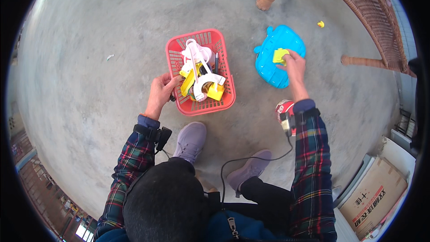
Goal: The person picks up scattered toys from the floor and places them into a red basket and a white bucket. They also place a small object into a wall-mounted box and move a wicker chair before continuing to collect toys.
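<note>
A red plastic basket (229, 84) stands on the concrete floor, filled with toy pieces. My left hand (163, 89) grips its left rim, the thumb over the edge and the fingers outside. Inside lie a white curved plastic piece (201, 84), a yellow block-like piece (215, 91), a long yellow piece (189, 82), a pale pink piece (205, 53) and a dark stick (216, 62). To the right, my right hand (295, 65) pinches a yellow-green plastic piece (280, 56) above a bright blue plastic lid or case (273, 42). Whether that piece touches the blue surface, I cannot tell.
A red can (284, 107) is partly hidden by my right wrist. Up and right are a wicker chair (362, 10) and a small yellow toy duck (320, 24). A scrap (110, 57) lies at left. A cardboard box (374, 195) bearing writing leans at lower right. A cable (248, 158) crosses my legs.
</note>
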Motion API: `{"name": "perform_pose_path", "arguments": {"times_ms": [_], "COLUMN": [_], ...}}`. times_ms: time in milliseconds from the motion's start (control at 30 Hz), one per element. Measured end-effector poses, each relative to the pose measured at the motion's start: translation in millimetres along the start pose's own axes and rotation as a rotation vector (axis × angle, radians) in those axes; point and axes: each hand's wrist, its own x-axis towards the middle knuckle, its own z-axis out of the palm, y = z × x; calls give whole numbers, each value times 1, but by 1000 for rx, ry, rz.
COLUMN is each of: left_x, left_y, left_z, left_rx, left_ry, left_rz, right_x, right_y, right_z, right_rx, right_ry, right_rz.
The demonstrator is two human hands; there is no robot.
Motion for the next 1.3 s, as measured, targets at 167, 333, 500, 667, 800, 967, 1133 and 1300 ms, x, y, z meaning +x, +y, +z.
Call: {"name": "perform_pose_path", "arguments": {"times_ms": [167, 333, 500, 667, 800, 967, 1133, 1300], "left_x": [0, 7, 11, 8, 6, 10, 12, 16], "left_y": [-6, -13, -18, -16, -12, -13, -12, -2], "left_z": [0, -2, 0, 1, 1, -4, -11, -9], "left_rx": [-83, -41, -59, -30, 3, 66, 120, 129], "left_ry": [-39, -36, -26, -1, 1, -43, -79, -78], "left_rz": [43, 60, 94, 78, 78, 109, 110, 75], "right_x": [-79, -98, -54, -30, -43, -54, -13, 73], "right_y": [-49, -64, -47, -44, -64, -65, -51, -59], "right_z": [60, 108, 68, -28, -77, -102, -142, -209], "right_rx": [522, 13, -211, 102, 190, 38, -272, -867], "right_ry": [-308, -380, -185, 10, 92, 109, 183, 382], "right_rz": [-103, -410, -281, 1, -60, -8, -52, -235]}}
